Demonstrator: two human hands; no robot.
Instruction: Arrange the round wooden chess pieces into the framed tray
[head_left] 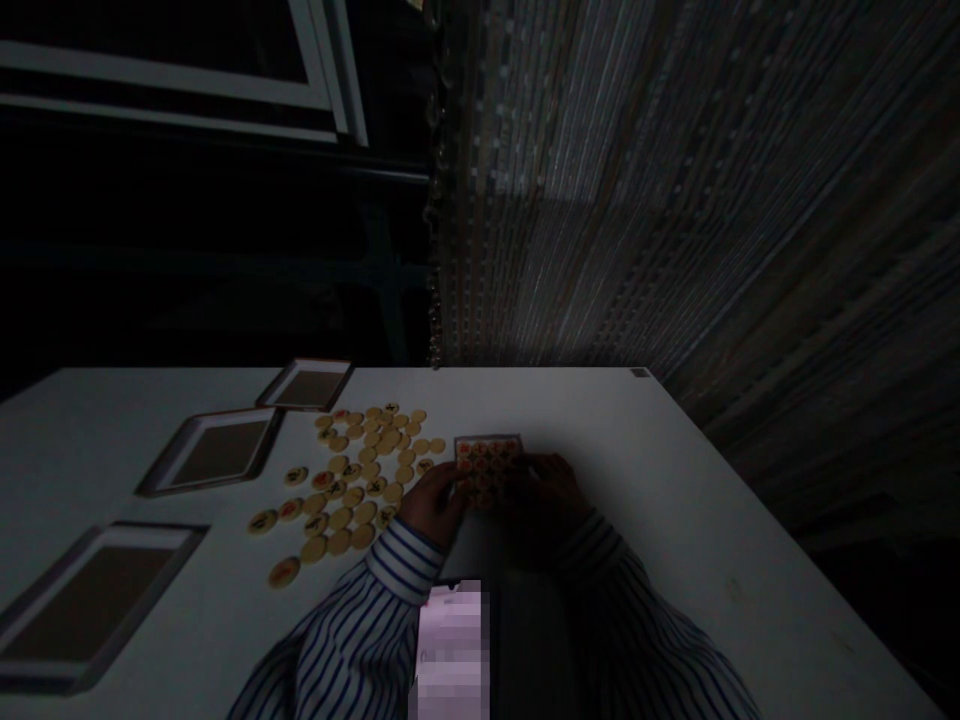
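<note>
A small square box (488, 438) stands on the white table, filled with rows of round Chinese chess pieces (480, 466) marked in red. My left hand (433, 503) is closed at the box's near left side, thumb and fingers at its edge. Across from it, my right hand (553, 493) curls over the right side of the box. Deep shadow covers those fingertips, so whatever they pinch is hidden. Left of my left hand, many loose chess pieces (352, 495) lie spread out, some face up with red or black characters, others blank side up.
Three shallow framed trays (174, 484) lie along the left of the white table (637, 560). A phone with a lit pinkish screen (450, 650) is at the near edge, between my forearms. A string curtain (600, 200) hangs beyond the table's back and right. The room is dim.
</note>
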